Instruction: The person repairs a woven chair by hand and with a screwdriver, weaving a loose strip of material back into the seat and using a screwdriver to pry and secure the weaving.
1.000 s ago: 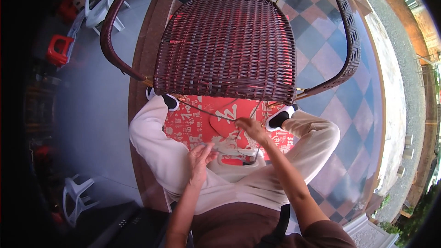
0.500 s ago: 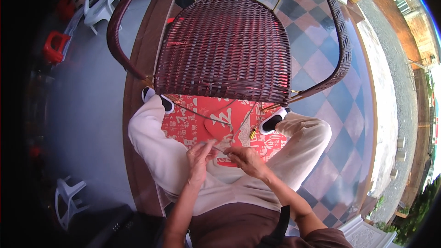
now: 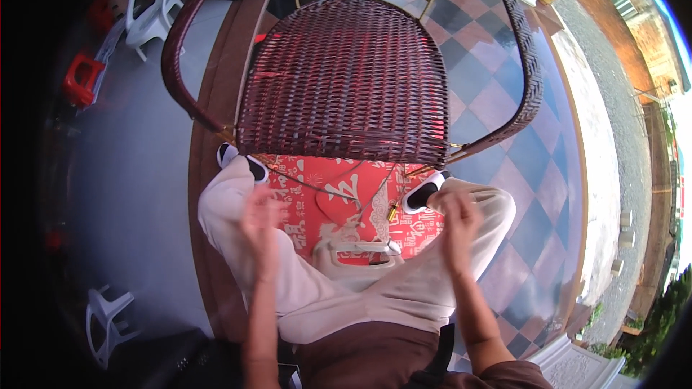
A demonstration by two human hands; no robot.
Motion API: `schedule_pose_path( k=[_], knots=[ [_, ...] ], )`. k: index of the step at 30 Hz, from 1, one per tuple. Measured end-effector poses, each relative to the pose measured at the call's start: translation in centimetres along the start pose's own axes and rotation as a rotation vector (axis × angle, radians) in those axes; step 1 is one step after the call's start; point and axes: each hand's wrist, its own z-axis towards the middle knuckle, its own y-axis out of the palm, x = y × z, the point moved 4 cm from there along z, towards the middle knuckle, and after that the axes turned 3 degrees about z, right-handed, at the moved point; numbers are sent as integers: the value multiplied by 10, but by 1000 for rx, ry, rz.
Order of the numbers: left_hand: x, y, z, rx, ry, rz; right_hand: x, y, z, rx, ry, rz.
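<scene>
A seated person looked down at a dark red wicker chair (image 3: 346,79) standing just before their knees. Both hands were raised apart and blurred: the left hand (image 3: 261,217) over the left thigh, the right hand (image 3: 455,217) over the right knee. Whether either gripped anything could not be told. Between the feet lay a red patterned bag (image 3: 339,205) with thin strands (image 3: 317,186) crossing it.

- Red bag (image 3: 317,205) — flat, rectangular, with white and gold print, lying on the floor between the feet, below the chair (image 3: 346,79).
</scene>
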Motion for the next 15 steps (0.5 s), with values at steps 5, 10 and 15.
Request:
schedule_pose_path(
  k=[5, 10, 15],
  knots=[
    [70, -79, 77, 278, 322, 205, -35, -95, 79, 426, -139, -172],
    [53, -83, 156, 111, 282, 222, 18, -100, 106, 212, -178, -238],
    [12, -70, 176, -172, 137, 111, 51, -58, 112, 117, -131, -478]
  ],
)
